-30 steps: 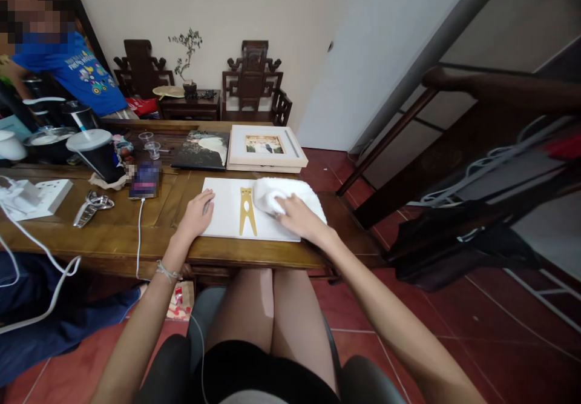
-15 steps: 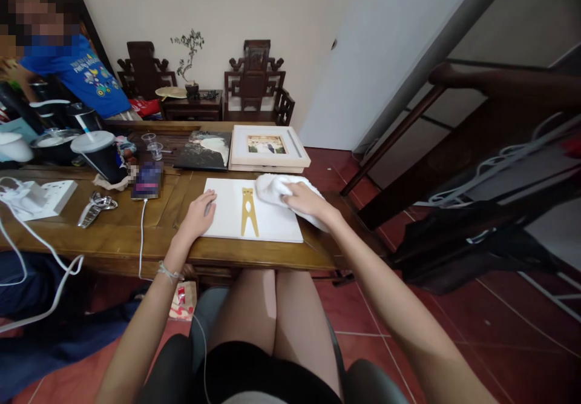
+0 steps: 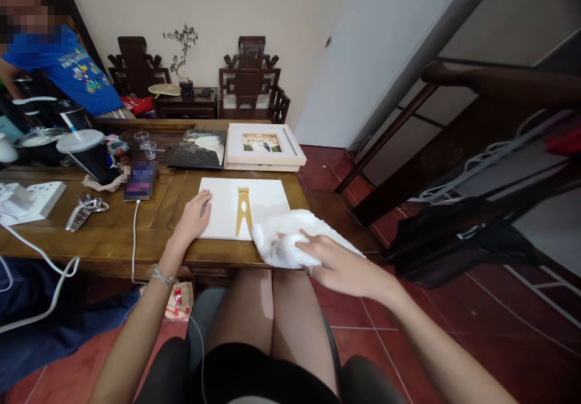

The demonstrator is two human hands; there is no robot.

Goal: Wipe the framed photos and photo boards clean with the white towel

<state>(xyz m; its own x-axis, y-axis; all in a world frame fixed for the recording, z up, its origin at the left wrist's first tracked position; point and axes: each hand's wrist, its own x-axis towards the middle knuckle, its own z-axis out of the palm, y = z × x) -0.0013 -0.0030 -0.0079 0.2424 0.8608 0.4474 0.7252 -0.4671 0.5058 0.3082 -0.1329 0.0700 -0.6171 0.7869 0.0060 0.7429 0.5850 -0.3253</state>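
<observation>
A flat white book or board (image 3: 222,210) with a gold cat-like long-legged figure (image 3: 244,201) on its face lies near the table's front edge. My left hand (image 3: 196,215) rests over its left edge, fingers stretched out on the surface. Something small and grey shows by those fingers, too small to name. My right hand (image 3: 324,258) grips a bunched white cloth (image 3: 290,228), fingers closed into its folds. The cloth covers the board's lower right corner and hangs past the table edge.
On the wooden table (image 3: 177,180) lie a framed photo (image 3: 263,143), a dark picture panel (image 3: 202,149), a phone (image 3: 140,181), a silver hair claw (image 3: 86,209), a lidded cup (image 3: 88,152) and a power strip (image 3: 40,201). A person in a blue shirt (image 3: 84,68) is at the far left.
My right hand has drawn the white cloth from the board's upper right toward me to its lower right corner. My left hand stays at the left edge. The view has shifted slightly.
</observation>
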